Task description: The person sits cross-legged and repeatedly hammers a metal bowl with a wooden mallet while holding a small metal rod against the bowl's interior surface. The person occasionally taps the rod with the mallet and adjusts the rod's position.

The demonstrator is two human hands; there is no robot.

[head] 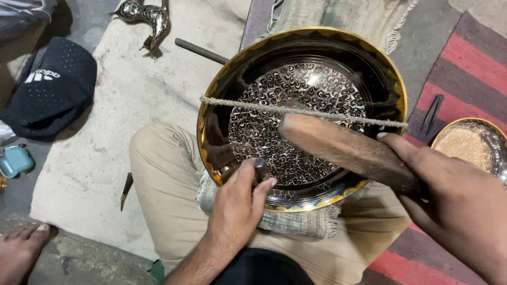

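Observation:
A large brass bowl (391, 79) with a dark, engraved floral centre rests tilted on my lap over a folded cloth (301, 221). A taut cord (317, 112) runs across its mouth. My left hand (237, 206) pinches a small dark chisel (260, 170) against the lower part of the engraved centre. A wooden mallet (338, 148) is gripped in my right hand (454, 206), and its head hovers over the bowl, just above the chisel.
A second brass bowl (470, 142) sits at the right on a striped rug, beside a dark two-pronged tool (432, 113). A metal bird figure (145, 18), a threaded rod (202, 51), a black cap (53, 87) and a small chisel (126, 190) lie around the mat. A bare foot (21, 248) shows lower left.

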